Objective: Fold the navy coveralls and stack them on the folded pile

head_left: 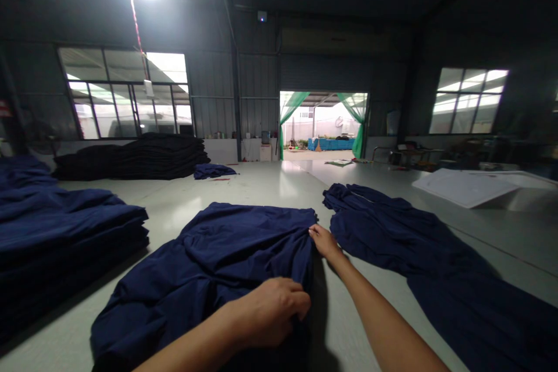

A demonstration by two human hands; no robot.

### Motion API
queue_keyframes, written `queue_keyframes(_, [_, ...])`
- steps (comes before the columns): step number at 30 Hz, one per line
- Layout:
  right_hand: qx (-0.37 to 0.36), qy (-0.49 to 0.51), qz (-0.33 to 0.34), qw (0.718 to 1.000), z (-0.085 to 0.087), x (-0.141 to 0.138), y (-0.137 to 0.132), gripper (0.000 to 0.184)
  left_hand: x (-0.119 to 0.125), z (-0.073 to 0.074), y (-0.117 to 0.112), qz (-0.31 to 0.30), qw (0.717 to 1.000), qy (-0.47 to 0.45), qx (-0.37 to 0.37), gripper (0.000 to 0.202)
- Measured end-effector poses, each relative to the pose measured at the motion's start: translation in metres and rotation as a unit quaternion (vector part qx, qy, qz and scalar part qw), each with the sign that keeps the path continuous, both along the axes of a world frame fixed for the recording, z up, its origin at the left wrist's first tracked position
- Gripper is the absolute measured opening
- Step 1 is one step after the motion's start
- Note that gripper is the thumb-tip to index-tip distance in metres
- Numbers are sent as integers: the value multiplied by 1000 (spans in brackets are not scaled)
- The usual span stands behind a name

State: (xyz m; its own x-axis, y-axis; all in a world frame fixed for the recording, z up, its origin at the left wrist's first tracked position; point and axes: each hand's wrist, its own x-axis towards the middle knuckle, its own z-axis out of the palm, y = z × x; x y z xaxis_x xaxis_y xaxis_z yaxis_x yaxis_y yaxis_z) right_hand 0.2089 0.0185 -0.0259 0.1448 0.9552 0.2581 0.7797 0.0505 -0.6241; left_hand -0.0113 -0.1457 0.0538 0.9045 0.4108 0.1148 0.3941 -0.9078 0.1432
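Observation:
A navy blue garment [257, 244], its exact kind not clear, lies rumpled in front of me on the pale surface. At its right edge, near the far corner, my right hand [323, 241] pinches the fabric between thumb and fingers. Closer to me, my left hand [279, 305] is closed over the same right edge, fingers curled down on the cloth. Its thumb and fingertips are largely hidden behind the hand. Creases run across the garment toward the pinched spot.
To the left rises a stack of folded navy cloth [70, 232]. Another navy garment [405, 232] stretches along the right. Farther back are a dark pile of fabric [135, 157], a small navy bundle [213, 171] and white sheets [471, 186]. Green curtains [358, 128] frame a doorway.

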Motion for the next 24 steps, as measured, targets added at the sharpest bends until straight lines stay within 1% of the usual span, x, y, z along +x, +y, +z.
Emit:
queue_keyframes(1, [-5,-6,-6,1000,1,0,-2,23,3,-1,-3,-23,999,6,-49,19])
queue_keyframes(3, [-16,-15,-17,1000,2,0,-5,22,9,-3,-8,-81,986,23,-145,27])
queue_keyframes(4, [-21,-18,-21,999,2,0,-7,21,11,-4,-8,-107,977,27,-183,32])
queue_keyframes(5, [-25,-20,-24,999,3,1,-8,21,12,-3,-7,-118,971,20,-209,37])
queue_keyframes(6, [-28,-21,-24,999,5,2,-9,21,13,-2,-5,-108,970,-1,-217,37])
queue_keyframes(7, [-29,-21,-25,999,7,2,-11,21,13,0,-1,-79,975,-30,-207,36])
queue_keyframes(9, [-23,-28,-34,999,13,2,-13,21,11,4,9,12,985,-85,-147,32])
queue_keyframes(10, [-16,-40,-37,998,16,1,-15,20,10,4,14,54,988,-95,-112,30])
queue_keyframes(11, [-9,-58,-37,998,18,0,-17,20,9,4,17,82,989,-85,-90,31])
queue_keyframes(12, [-2,-78,-33,996,21,-2,-19,18,9,3,20,86,991,-53,-91,39])
queue_keyframes(13, [3,-96,-25,995,23,-4,-22,16,9,2,20,68,991,-11,-115,50])
queue_keyframes(14, [4,-112,-19,994,25,-6,-25,14,10,1,20,35,987,30,-154,59])
queue_keyframes(15, [2,-125,-20,992,27,-8,-28,13,10,0,19,-4,978,60,-200,62])
queue_keyframes(16, [-1,-137,-29,990,30,-10,-31,14,11,0,19,-38,967,73,-243,61])
queue_keyframes(17, [-4,-149,-42,988,34,-12,-35,15,10,1,21,-53,959,65,-271,56])
queue_keyframes(18, [-11,-160,-54,986,39,-14,-38,16,8,3,25,-42,958,42,-280,50])
queue_keyframes(19, [-24,-171,-59,983,45,-16,-41,17,3,5,32,-3,963,14,-268,42])
queue_keyframes(20, [-42,-181,-57,981,52,-19,-44,18,-3,7,42,54,969,-9,-241,37])
queue_keyframes(21, [-64,-188,-47,979,59,-22,-47,19,-13,8,55,134,972,-24,-189,32])
queue_keyframes(22, [-86,-195,-33,976,65,-26,-50,19,-25,8,69,204,970,-17,-133,30])
queue_keyframes(23, [-105,-203,-18,973,70,-31,-52,20,-39,7,83,275,958,4,-80,30])
queue_keyframes(24, [-117,-210,-2,971,73,-37,-54,20,-56,5,95,349,935,37,-48,29])
